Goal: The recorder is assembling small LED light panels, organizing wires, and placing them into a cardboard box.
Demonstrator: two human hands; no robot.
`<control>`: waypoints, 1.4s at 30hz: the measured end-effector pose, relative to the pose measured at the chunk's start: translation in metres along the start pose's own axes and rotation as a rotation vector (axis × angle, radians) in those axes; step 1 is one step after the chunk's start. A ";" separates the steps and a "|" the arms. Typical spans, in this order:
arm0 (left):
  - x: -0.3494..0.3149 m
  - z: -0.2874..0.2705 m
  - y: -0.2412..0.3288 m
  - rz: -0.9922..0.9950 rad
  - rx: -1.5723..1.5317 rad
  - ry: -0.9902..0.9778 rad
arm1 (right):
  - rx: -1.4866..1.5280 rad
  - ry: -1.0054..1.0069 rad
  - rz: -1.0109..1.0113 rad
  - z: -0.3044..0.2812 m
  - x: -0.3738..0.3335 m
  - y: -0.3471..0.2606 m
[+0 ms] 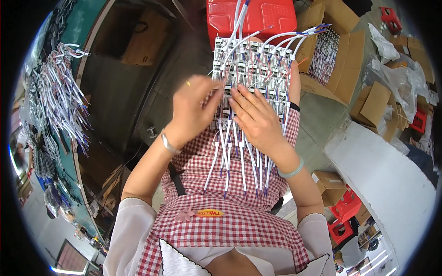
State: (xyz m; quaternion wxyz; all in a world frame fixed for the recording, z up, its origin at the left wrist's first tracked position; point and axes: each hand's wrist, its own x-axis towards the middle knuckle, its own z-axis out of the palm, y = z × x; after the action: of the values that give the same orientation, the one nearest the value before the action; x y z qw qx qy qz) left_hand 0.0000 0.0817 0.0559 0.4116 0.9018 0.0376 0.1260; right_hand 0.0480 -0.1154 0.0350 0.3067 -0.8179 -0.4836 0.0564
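Observation:
A panel of small white circuit boards lies across my lap. White cables with purple and red wire ends hang from its near edge over my checked apron. More cables stick out from the far edge. My right hand rests on the panel with its fingers stretched out flat, a few loosely together. At the panel's left side my left hand is a little blurred, with thumb and fingertips closed near the wires. What they pinch, if anything, is too small to make out.
A red plastic stool stands just beyond the panel. To the right is an open cardboard box with more wired boards. A bundle of similar cables lies on the green-topped bench at left. Several boxes and plastic bags fill the far right.

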 end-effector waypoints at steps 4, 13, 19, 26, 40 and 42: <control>0.040 0.016 -0.015 0.021 0.126 0.081 | -0.037 0.028 -0.012 0.002 0.000 0.000; -0.009 -0.003 -0.002 0.090 -0.022 -0.135 | 0.016 0.055 0.030 0.000 -0.003 0.003; -0.038 -0.001 -0.005 0.156 0.133 -0.153 | 0.036 0.052 0.012 -0.001 -0.001 0.002; -0.035 -0.014 0.008 0.235 0.236 -0.310 | 0.013 0.025 0.025 -0.002 -0.003 0.003; 0.087 0.006 -0.033 -0.047 0.046 -0.072 | 1.015 0.459 0.565 -0.054 0.036 0.112; 0.104 0.008 -0.034 -0.073 -0.078 -0.175 | 1.043 0.247 0.482 -0.061 0.044 0.114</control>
State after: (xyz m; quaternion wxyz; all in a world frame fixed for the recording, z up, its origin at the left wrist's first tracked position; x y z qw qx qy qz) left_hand 0.1035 0.1164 0.0455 0.4524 0.8907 0.0294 0.0328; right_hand 0.1811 -0.1453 0.0298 0.7013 -0.6462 -0.1529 0.2592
